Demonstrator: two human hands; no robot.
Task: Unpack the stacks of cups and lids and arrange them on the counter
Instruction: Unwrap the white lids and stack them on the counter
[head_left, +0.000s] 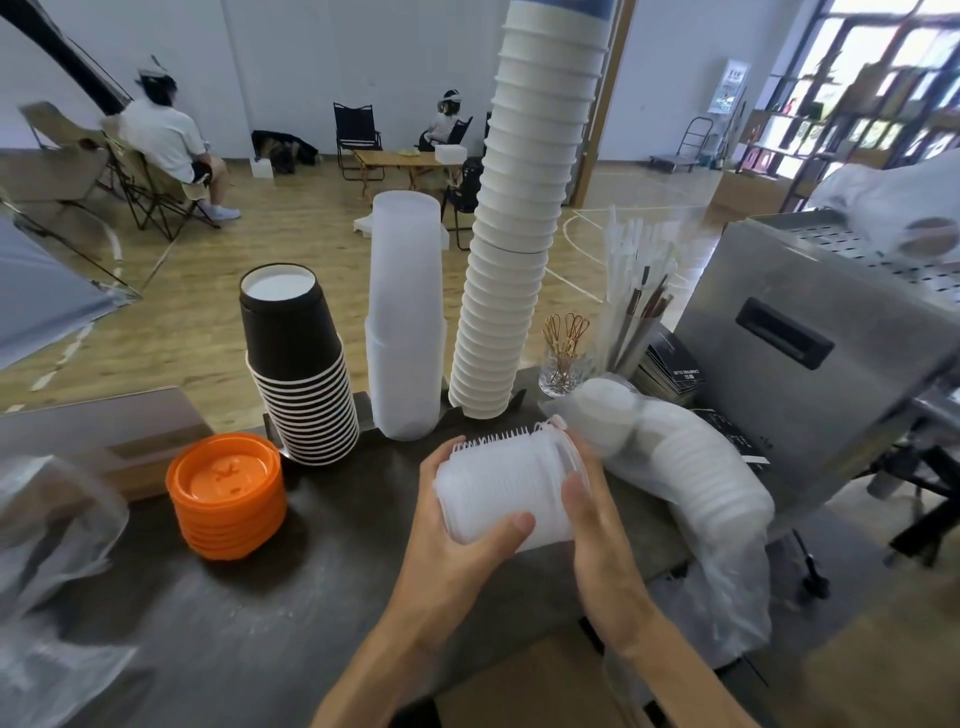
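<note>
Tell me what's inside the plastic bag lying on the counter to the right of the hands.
The plastic bag holds a curved row of nested white lids, visible through the film. Their exact count and whatever lies beneath them inside the bag cannot be seen.

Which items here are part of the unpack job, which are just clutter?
Job:
- clear lid stack, held in left hand and right hand
- bagged white lids
- orange lids
- black cups
- frosted cups
- white cups

Clutter:
- straws
- glass of picks
- steel machine
</note>
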